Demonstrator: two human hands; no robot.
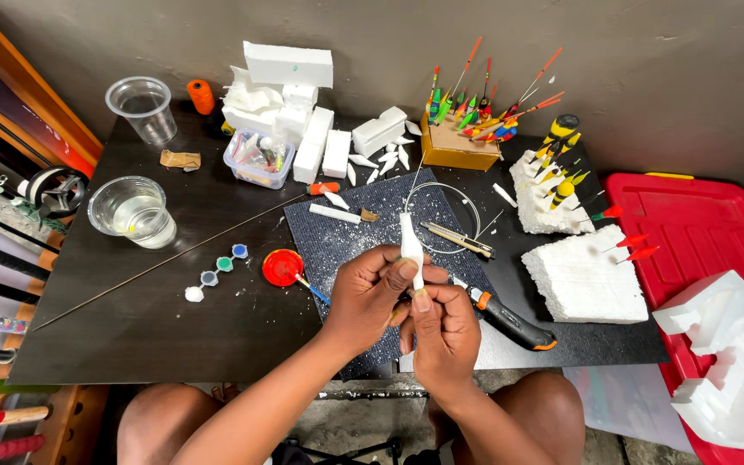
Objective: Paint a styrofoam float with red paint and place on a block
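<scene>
Dark table (174, 344) against grey wall (647, 52) bears foam blocks (585, 277).

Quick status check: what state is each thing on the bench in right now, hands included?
Left hand: closed around the white foam float.
Right hand: pinching the float's lower end.
White foam float: held upright above the mat.
Near plastic cup: holding clear water.
Far plastic cup: empty.
Red paint lid: open, brush resting on it.
Utility knife: lying on the table.
</scene>
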